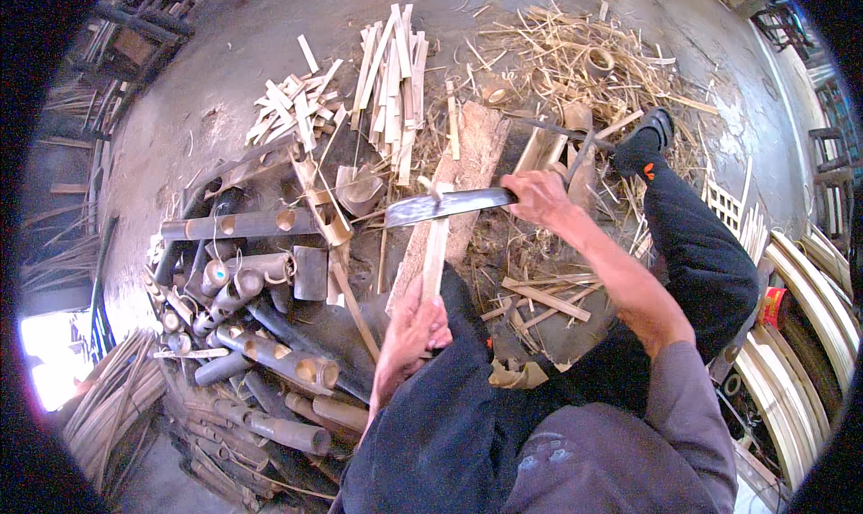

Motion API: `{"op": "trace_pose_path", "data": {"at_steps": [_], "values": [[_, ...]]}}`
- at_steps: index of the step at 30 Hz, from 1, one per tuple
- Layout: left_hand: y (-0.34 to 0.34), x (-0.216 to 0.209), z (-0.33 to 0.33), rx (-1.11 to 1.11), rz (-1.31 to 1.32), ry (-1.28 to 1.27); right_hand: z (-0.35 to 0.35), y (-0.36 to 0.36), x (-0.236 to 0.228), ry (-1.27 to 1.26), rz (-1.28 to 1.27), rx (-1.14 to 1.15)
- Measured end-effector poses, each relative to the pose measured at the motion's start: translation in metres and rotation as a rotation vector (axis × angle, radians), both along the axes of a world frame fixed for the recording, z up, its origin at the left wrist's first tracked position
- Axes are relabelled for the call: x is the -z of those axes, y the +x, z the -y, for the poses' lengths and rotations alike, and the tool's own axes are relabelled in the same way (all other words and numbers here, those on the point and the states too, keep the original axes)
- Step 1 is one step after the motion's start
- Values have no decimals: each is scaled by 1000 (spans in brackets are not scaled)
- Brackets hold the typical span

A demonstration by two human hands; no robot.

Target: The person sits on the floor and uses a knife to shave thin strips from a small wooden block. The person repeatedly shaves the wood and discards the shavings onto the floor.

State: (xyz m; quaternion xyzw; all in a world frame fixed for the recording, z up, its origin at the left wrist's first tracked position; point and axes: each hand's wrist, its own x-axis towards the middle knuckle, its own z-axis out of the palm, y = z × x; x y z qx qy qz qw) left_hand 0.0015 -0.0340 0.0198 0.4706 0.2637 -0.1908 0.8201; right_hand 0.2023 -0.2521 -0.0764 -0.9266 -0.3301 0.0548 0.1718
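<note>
Two hands are seen at work, and one knife [449,205] and one strip [435,255] are held. By the left hand [417,323], beside the knee, the strip's near end is gripped, fingers closed round it; by the right hand [537,196] the knife's handle is clasped in a fist. The strip is pointed away from the person, its long axis nearly upright in view and leaned slightly right at the far end. It is crossed almost squarely by the blade, whose tip is aimed left. One curl [431,188] is seen at the blade's far edge. One board [484,141] lies behind the strip; whether the two are touching cannot be told. Two slat piles, one short [295,107], one long [393,87], and one shavings heap [548,42] are spread on the floor [229,42]. Many tubes [274,357], too overlapped to be counted, are stacked at left.
</note>
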Motion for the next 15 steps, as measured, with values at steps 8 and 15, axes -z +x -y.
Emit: {"op": "trace_pose_path", "data": {"at_steps": [8,15], "values": [[-9,27,-29,-118,362,230,56,38,-10,139,-35,630],[152,95,-30,-519,643,207,22,-82,-19,459,-464,521]]}}
